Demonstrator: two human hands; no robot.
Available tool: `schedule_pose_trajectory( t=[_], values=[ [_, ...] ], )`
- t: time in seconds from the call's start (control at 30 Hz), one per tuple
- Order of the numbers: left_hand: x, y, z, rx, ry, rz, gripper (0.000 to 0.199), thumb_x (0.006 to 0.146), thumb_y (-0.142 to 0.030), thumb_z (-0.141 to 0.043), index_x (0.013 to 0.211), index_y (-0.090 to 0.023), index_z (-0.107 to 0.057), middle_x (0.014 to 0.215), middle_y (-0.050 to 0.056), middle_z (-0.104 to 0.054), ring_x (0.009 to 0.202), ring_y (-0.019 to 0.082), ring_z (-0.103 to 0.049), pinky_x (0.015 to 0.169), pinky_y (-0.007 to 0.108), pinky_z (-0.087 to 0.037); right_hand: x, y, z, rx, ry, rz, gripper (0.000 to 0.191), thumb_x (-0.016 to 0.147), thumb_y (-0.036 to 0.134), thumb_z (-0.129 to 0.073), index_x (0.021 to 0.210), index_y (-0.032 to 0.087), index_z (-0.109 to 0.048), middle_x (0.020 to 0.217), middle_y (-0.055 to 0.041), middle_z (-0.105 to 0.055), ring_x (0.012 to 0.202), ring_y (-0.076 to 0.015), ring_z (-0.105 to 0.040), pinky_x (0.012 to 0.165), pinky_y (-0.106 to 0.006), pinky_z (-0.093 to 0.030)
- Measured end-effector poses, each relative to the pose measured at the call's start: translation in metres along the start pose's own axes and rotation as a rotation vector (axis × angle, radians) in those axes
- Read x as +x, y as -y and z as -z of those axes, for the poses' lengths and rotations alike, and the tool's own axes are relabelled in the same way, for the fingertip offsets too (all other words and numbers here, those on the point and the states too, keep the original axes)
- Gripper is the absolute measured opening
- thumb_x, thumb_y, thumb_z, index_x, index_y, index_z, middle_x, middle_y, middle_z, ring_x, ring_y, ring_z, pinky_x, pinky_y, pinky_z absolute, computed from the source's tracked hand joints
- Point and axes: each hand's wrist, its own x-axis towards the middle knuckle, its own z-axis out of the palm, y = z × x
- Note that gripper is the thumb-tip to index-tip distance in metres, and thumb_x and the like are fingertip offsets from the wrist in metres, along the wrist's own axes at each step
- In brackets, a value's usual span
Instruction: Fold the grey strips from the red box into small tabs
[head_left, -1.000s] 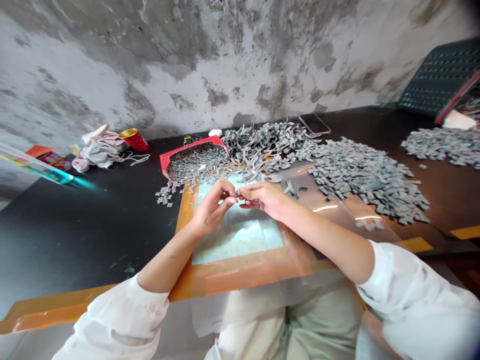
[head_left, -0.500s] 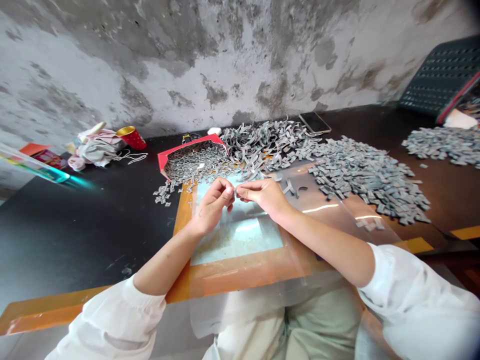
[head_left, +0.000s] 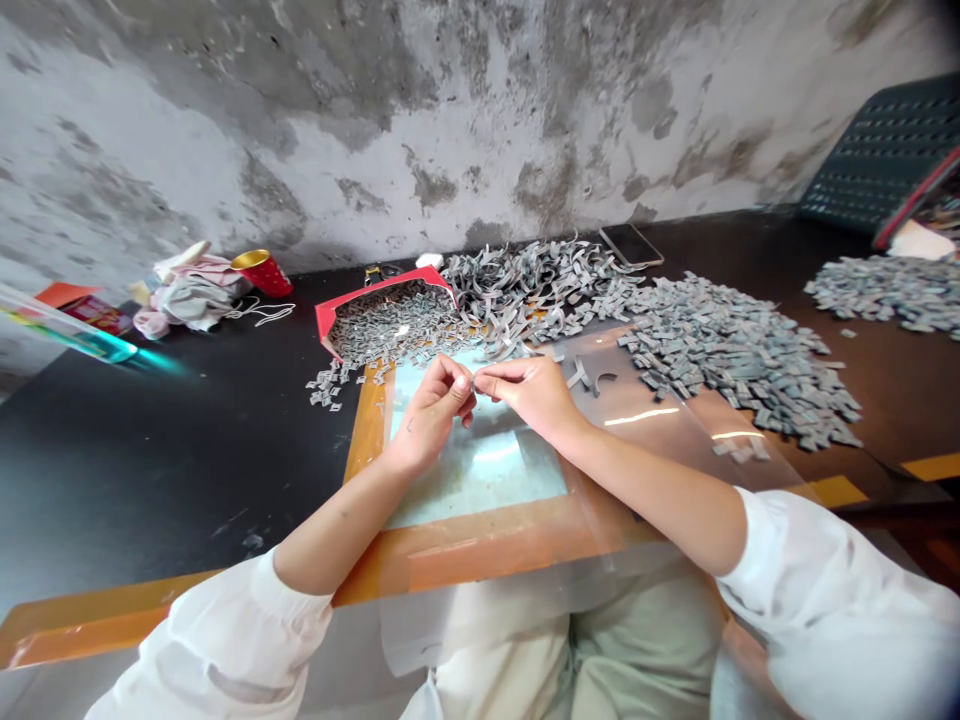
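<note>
Several odds and ends sit at the left of the black desk [head_left: 187, 440]: a clear tube-like object with a turquoise end [head_left: 112, 347], a small red-and-purple packet [head_left: 101, 315], a crumpled bundle of grey and pink cloth [head_left: 193, 300] and a tipped red cup with a gold inside [head_left: 262, 273]. Next comes an open red-edged box [head_left: 327, 316], filled with tiny grey pieces [head_left: 394, 325] that spill out of its front. Nearer the person, the left hand [head_left: 426, 418] has thumb and fingers closed on a small dark-grey piece [head_left: 473, 384], held above a pale, shiny panel [head_left: 480, 480] bordered with orange tape [head_left: 510, 530]. From the other side, the right hand [head_left: 541, 398] pinches the same piece, its fingertips together; the fingers hide most of its shape. Behind are tangled, curved grey strips [head_left: 532, 280], with a dark phone [head_left: 631, 245] beside them. Rightward lie a broad heap of short grey pieces [head_left: 735, 350], a smaller grey heap [head_left: 889, 290] and a dark perforated basket [head_left: 874, 155], tilted near the wall [head_left: 480, 120].
</note>
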Motion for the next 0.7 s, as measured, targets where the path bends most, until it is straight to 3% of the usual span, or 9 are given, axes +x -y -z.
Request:
schedule_pose_trajectory(
  t=[0.2,0.33,0.47,0.6,0.7],
  values=[
    [0.002,0.008,0.000,0.000,-0.026,-0.067,0.030,0.085,-0.044,-0.061,0.079,-0.019,-0.044,0.071,-0.002,-0.047,0.062,0.009,-0.044,0.055,0.020,-0.043,-0.001,0.001,0.000,-0.018,-0.005,-0.004,0.023,0.077,0.037,-0.065,0.078,0.018,-0.077,0.060,0.0009,-0.062,0.060,-0.0116,-0.053,0.059,-0.024,-0.038],
    [0.003,0.010,0.004,0.036,-0.037,-0.048,0.032,0.082,-0.047,-0.063,0.078,-0.019,-0.048,0.071,-0.002,-0.047,0.063,0.010,-0.045,0.057,0.020,-0.044,0.000,0.002,0.001,-0.049,0.010,-0.001,0.024,0.078,0.037,-0.064,0.072,0.017,-0.075,0.056,0.0018,-0.058,0.058,-0.0108,-0.051,0.056,-0.023,-0.035],
    [0.004,0.011,0.005,0.066,-0.067,-0.028,0.032,0.081,-0.048,-0.064,0.078,-0.019,-0.049,0.072,-0.002,-0.048,0.063,0.010,-0.047,0.057,0.020,-0.045,0.001,0.002,0.002,-0.083,0.043,0.024,0.021,0.080,0.035,-0.063,0.076,0.018,-0.075,0.064,0.0006,-0.065,0.063,-0.0133,-0.058,0.060,-0.024,-0.040],
    [0.006,0.010,0.003,0.069,-0.136,-0.024,0.032,0.081,-0.047,-0.063,0.079,-0.018,-0.049,0.096,0.003,-0.054,0.085,0.013,-0.055,0.067,0.023,-0.052,0.000,0.006,0.003,-0.139,-0.066,0.210,0.016,0.080,0.029,-0.064,0.092,0.020,-0.070,0.092,-0.0036,-0.070,0.085,-0.0166,-0.063,0.076,-0.027,-0.047],
    [0.006,0.007,0.003,0.070,-0.190,-0.018,0.033,0.082,-0.048,-0.063,0.081,-0.018,-0.050,0.100,0.004,-0.056,0.085,0.014,-0.057,0.067,0.025,-0.055,-0.003,0.012,0.003,-0.209,-0.139,0.336,0.022,0.077,0.025,-0.067,0.098,0.021,-0.061,0.092,-0.0029,-0.068,0.089,-0.0171,-0.062,0.083,-0.030,-0.047]
  ],
)
